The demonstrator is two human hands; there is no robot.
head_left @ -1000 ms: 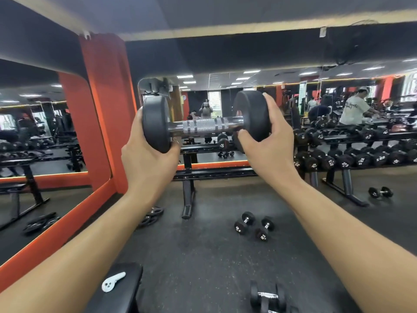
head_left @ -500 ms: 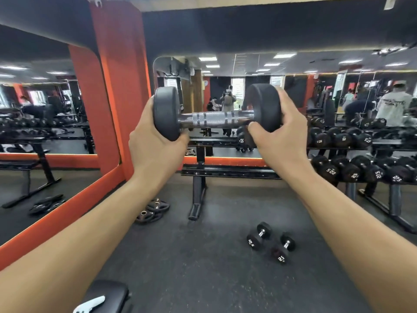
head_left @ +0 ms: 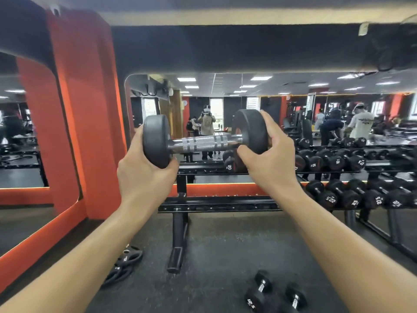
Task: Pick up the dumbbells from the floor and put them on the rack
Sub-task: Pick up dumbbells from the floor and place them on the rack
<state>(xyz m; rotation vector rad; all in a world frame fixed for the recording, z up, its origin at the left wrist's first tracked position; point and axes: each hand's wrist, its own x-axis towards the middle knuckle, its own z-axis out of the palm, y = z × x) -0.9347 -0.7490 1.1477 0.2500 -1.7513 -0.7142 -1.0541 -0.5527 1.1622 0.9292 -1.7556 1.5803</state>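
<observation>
I hold a black dumbbell point(head_left: 204, 143) with a knurled silver handle level at chest height. My left hand point(head_left: 144, 177) cups its left head from below. My right hand point(head_left: 270, 161) grips its right head. The dumbbell hangs above the left end of the black two-tier rack point(head_left: 216, 205), just over the upper shelf, where a dumbbell marked 20 point(head_left: 230, 162) lies. Two small dumbbells point(head_left: 259, 290) point(head_left: 294, 297) lie on the dark floor at the bottom right, one marked 12.5.
The rack's right part carries several black dumbbells point(head_left: 334, 197) on both shelves. A rack leg point(head_left: 178, 240) stands ahead on the floor. Weight plates point(head_left: 126, 263) lie at the lower left. An orange pillar point(head_left: 85, 114) and mirrors line the wall; people show in the mirror.
The rack has come closer and larger in view. The dumbbell stays in both hands, now lower against the rack's upper shelf. The floor dumbbells have slid toward the bottom edge.
</observation>
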